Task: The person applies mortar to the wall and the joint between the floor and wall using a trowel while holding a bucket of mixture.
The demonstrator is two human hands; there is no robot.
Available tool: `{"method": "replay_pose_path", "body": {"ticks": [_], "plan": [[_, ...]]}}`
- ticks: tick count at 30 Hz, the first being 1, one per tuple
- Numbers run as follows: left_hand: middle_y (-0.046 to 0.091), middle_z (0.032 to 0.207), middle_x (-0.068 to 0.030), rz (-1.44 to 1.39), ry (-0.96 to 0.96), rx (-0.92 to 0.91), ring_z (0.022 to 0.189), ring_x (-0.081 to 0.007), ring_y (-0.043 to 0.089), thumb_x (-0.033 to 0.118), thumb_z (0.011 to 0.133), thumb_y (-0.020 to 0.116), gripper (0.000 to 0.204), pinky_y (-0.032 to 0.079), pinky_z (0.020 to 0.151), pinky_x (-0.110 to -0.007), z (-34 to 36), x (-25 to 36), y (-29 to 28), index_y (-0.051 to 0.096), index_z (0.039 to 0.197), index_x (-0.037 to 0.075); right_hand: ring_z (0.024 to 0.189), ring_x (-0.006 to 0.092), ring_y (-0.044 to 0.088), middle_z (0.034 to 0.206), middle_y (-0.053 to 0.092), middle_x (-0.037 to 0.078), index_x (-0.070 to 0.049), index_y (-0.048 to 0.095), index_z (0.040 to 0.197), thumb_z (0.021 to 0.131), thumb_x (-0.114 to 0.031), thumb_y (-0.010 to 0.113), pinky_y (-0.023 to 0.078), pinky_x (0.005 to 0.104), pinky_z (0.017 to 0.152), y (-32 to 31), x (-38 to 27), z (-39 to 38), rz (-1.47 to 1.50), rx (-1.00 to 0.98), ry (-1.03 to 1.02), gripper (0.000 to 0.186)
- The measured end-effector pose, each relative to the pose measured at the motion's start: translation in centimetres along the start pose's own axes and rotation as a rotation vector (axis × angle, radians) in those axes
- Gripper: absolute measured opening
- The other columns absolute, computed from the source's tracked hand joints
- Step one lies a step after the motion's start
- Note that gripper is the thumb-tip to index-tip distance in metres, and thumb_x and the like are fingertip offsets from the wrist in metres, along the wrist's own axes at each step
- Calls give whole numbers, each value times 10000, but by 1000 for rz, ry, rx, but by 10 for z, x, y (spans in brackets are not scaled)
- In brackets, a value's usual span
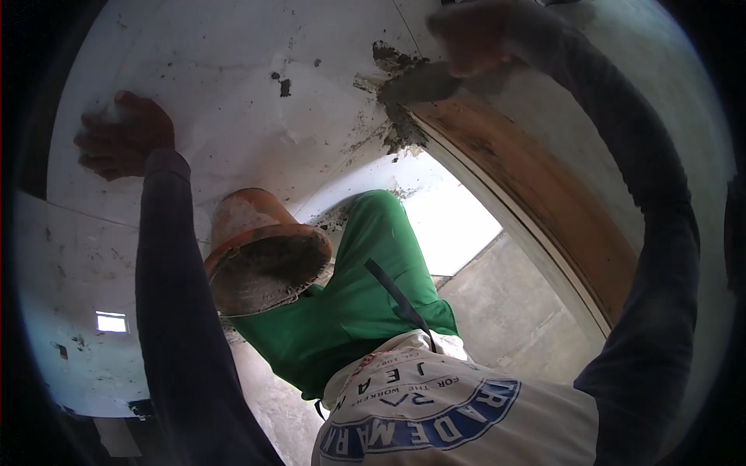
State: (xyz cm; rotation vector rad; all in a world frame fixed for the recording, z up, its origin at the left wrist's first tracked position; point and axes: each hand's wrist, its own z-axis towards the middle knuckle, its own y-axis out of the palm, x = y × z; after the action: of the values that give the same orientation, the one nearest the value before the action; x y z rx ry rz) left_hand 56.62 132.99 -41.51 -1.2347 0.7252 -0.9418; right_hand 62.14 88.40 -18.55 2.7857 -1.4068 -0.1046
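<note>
My left hand (128, 136) rests on the white tiled surface (210, 93) at upper left, fingers apart, holding nothing. At the top right my right hand (474, 43), slightly blurred, is closed on a trowel, whose grey blade (420, 85) lies at the rough grey mortar (404, 128) by the corner of an orange-brown frame (528, 186). An orange bucket (256, 210) with a dark, grey-crusted inside sits tilted by my green-clad legs (388, 256), below and right of my left hand.
The frame runs diagonally down the right side, beside a grey wall (622, 93). A bright white area (458, 225) and grey concrete (521, 303) show past my legs. A small square opening (110, 321) shows in the white surface at lower left.
</note>
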Motion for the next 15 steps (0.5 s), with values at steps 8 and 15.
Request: {"method": "replay_pose_path", "body": {"ticks": [8, 15], "plan": [[391, 1599, -245, -85, -12, 45, 1512, -522, 303, 687, 1008, 423, 806, 306, 1156, -637, -7, -6, 6, 446, 1550, 91, 702, 238, 656, 765, 691, 54, -126, 763, 888, 947, -462, 651, 525, 387, 711, -172, -102, -16, 829, 630, -626, 360], [360, 1646, -228, -53, -33, -14, 1549, -493, 248, 681, 1018, 407, 818, 272, 1192, -609, -7, 5, -9, 430, 1594, 100, 705, 307, 673, 773, 677, 138, -73, 735, 1010, 1027, -333, 606, 543, 454, 698, -93, -178, 47, 906, 1317, -551, 290]]}}
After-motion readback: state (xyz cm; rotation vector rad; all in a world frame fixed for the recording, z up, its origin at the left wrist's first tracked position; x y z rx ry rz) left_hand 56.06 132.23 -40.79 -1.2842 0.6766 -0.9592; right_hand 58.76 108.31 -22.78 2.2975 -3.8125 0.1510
